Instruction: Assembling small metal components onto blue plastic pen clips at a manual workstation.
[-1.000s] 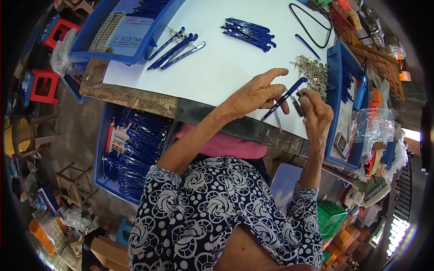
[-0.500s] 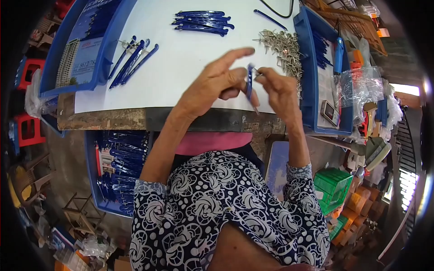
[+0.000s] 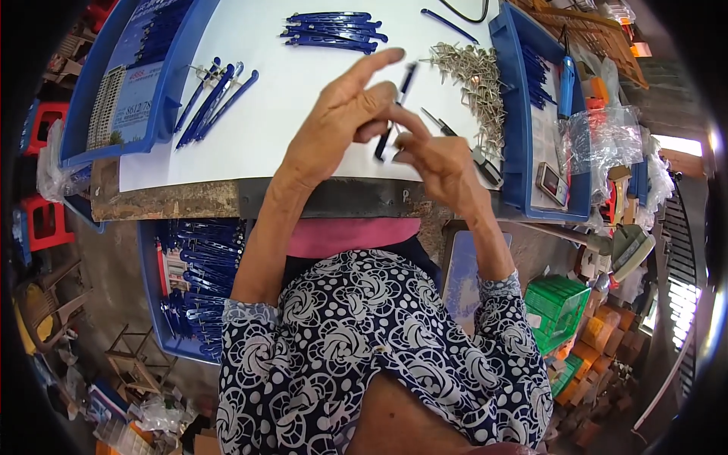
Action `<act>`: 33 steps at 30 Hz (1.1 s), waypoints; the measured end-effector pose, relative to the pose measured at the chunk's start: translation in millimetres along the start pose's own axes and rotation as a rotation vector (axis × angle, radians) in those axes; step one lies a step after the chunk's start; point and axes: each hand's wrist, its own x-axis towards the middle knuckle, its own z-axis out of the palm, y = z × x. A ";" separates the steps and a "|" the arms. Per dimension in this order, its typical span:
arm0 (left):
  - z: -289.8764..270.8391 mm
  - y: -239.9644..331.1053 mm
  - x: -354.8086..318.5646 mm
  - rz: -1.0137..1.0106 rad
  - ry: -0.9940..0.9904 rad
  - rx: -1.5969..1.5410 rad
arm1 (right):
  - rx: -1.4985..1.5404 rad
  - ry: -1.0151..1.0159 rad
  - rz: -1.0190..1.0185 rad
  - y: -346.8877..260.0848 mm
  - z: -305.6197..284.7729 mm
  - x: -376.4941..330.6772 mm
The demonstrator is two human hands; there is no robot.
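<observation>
My left hand is over the white-covered table, index finger stretched out. Its thumb and other fingers hold a slim dark-blue clip, which stands at a slant. My right hand is close by, near the clip's lower end, its fingertips pinched; what they hold, if anything, is hidden. Beside the right hand lies a tool with a pointed metal blade and dark handles, partly covered by the hand. A heap of small metal pins or springs spreads along the table's right side.
Blue clips form a stack at the back and a small group at left. A single blue strip lies back right. Blue trays stand at the left and right. A blue bin of clips sits below the table.
The clip in my left hand has turned and shows more of its length. My right hand has shifted down and left, uncovering the pointed tool. The left hand has moved slightly up and left.
</observation>
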 end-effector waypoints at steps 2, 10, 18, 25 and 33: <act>-3.6 -0.9 0.5 0.051 0.105 0.071 | 0.053 -0.016 0.009 -3.2 3.6 -0.2; 13.7 -19.6 -11.3 -0.039 0.023 0.172 | -0.178 0.362 0.012 13.0 8.0 0.8; 13.8 -23.1 -14.4 -0.130 0.110 0.382 | 0.026 0.397 0.070 21.9 25.1 -4.7; 11.2 -27.9 -14.1 0.000 0.153 0.402 | 0.068 0.346 0.139 22.1 29.2 0.0; 3.3 -33.9 -19.7 -0.142 0.159 0.320 | -0.038 0.293 0.076 25.8 29.7 -0.3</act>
